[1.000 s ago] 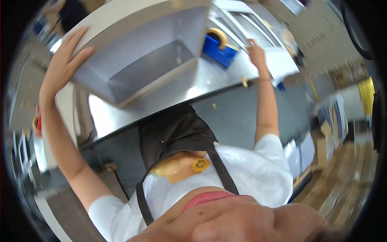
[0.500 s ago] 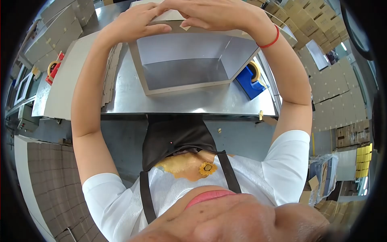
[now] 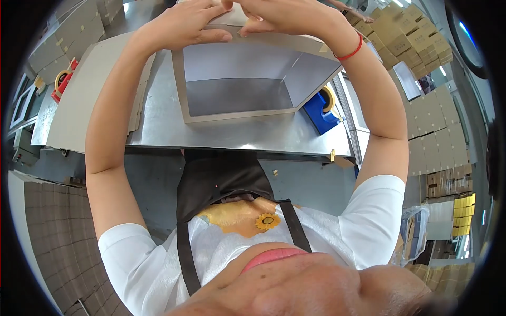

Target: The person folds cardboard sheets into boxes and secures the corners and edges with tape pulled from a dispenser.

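Observation:
A grey cardboard box [image 3: 184, 89] stands on the metal table with an open side towards me, showing its pale inside. My left hand [image 3: 184, 23] lies over its upper edge, fingers stretched across the top and thumb along the near edge. Beside it, my right hand [image 3: 284, 18] rests on the same edge with its fingers stretched and thumb apart, fingertips close to those of the left. The top of the view cuts off part of both hands. A small piece of tan tape [image 3: 323, 48] shows at the box's upper right edge.
A blue tape dispenser [image 3: 319, 113] with a tan roll stands right of the box. Flat cardboard sheets [image 3: 87, 100] are stacked at left, with a red tape dispenser [image 3: 64, 83] beyond them. Stacked cartons [image 3: 411, 39] and another person's hand [image 3: 367, 20] appear at upper right.
Both hands stay on the box's upper edge; the small tape tab under my right thumb no longer shows plainly. The view has shifted slightly, and another person's hand has appeared at upper right.

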Available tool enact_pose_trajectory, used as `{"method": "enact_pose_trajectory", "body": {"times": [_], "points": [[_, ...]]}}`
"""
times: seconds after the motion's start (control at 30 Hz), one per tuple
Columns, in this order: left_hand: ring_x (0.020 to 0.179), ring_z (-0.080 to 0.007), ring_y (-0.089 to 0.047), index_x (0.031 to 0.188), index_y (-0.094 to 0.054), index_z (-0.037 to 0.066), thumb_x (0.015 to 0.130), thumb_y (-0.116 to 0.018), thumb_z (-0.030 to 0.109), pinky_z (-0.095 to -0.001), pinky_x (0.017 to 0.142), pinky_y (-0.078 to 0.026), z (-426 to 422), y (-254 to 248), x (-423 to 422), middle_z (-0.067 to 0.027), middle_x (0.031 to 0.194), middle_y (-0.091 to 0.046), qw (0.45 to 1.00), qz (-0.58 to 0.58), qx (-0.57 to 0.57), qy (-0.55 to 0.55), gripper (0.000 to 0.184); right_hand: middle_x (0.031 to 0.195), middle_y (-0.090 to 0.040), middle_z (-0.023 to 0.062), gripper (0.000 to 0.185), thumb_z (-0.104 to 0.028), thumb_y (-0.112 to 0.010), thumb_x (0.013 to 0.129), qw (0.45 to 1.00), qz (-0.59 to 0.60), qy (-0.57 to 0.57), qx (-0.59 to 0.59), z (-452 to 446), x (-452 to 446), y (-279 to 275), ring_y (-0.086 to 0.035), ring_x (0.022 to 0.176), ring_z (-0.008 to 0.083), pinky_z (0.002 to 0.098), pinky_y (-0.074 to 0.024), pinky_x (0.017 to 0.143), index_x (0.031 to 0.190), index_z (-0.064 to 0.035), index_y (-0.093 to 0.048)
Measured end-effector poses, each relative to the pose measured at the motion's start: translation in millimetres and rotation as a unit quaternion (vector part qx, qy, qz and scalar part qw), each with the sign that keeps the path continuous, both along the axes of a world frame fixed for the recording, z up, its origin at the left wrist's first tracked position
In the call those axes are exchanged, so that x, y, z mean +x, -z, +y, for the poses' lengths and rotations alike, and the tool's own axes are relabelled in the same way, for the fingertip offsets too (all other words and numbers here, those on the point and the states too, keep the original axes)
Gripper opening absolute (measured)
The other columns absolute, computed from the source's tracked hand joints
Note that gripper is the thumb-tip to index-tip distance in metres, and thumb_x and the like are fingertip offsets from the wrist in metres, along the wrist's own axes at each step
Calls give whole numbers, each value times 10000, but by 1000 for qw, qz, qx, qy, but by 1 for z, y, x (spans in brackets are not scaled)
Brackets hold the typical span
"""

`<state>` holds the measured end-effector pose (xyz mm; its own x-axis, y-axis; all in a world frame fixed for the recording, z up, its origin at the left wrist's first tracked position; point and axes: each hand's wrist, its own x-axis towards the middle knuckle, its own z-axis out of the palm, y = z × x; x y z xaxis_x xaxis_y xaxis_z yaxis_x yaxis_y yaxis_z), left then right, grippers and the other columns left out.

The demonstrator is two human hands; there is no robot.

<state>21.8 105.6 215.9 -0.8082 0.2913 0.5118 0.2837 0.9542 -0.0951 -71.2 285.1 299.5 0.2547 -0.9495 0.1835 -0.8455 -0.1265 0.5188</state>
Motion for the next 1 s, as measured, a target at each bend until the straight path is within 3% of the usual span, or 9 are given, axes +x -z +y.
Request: {"method": "enact_pose_trajectory", "body": {"times": [0.1,0.23,0.53,0.57,0.7,0.83,0.9,0.93,1.0], "points": [[1233,-317,-401,1312,-422,15,864,-476,552,-402,1031,-323,1,-3,4,-176,1316,-445,998,-46,-18,-39,701,902,-599,157,534,-349,-708,707,965,-156,186,101,-1,6,-21,-570,915,307,368,-454,773,1088,-42,-494],[1229,-315,-403,1321,-429,51,852,-484,568,-408,1030,-319,-5,-2,-1,-166,1327,-437,998,-45,-35,-25,700,882,-579,81,526,-442,-677,777,904,-378,110,165,-17,-67,6,-563,865,201,327,-445,771,1086,-45,-524],[1073,-326,-537,1221,-512,29,852,-448,563,-395,919,-423,9,-2,0,-190,1167,-552,998,-11,14,-62,652,902,-598,64,328,-257,-577,878,899,-425,98,39,1,-47,12,-566,825,166,296,-453,735,1122,-46,-514],[1043,-328,-552,1201,-520,29,845,-458,556,-401,900,-432,15,-4,1,-183,1143,-563,996,-18,15,-89,639,706,-564,45,315,-342,-656,812,908,-414,59,7,2,-44,27,-543,707,180,295,-410,695,923,-58,-580],[959,-337,-581,1159,-535,28,820,-483,555,-414,841,-457,21,-1,-3,-165,1061,-591,993,1,13,-121,629,799,-481,47,347,-384,-638,823,961,-268,56,-35,18,-48,43,-480,870,186,290,-389,748,853,-59,-520],[1191,-314,-461,1297,-439,97,848,-459,544,-433,1007,-340,17,-8,2,-131,1295,-481,981,-96,21,-168,634,951,-562,91,386,-365,-621,839,958,-274,75,-40,66,-71,30,-523,932,207,301,-398,857,1031,-36,-555],[1317,-287,-324,1399,-329,127,848,-416,611,-445,1095,-196,-10,-2,1,-119,1419,-360,984,-103,115,-83,739,1069,-599,103,473,-365,-623,845,846,-495,129,-151,95,-111,22,-530,1067,215,308,-405,887,1141,-4,-544],[1317,-287,-324,1399,-329,127,848,-416,611,-445,1095,-196,-19,-2,4,-119,1419,-360,984,-99,117,-87,739,1129,-585,108,497,-385,-579,871,833,-484,163,-212,112,-143,19,-517,1099,203,305,-394,911,1182,-1,-527],[1388,-249,-156,1450,-203,128,839,-380,667,-444,1119,-60,-33,-7,9,-102,1496,-205,876,-59,477,-26,834,1189,-571,112,523,-405,-535,897,812,-473,195,-281,148,-204,37,-504,1131,191,301,-383,935,1223,3,-510]]}}
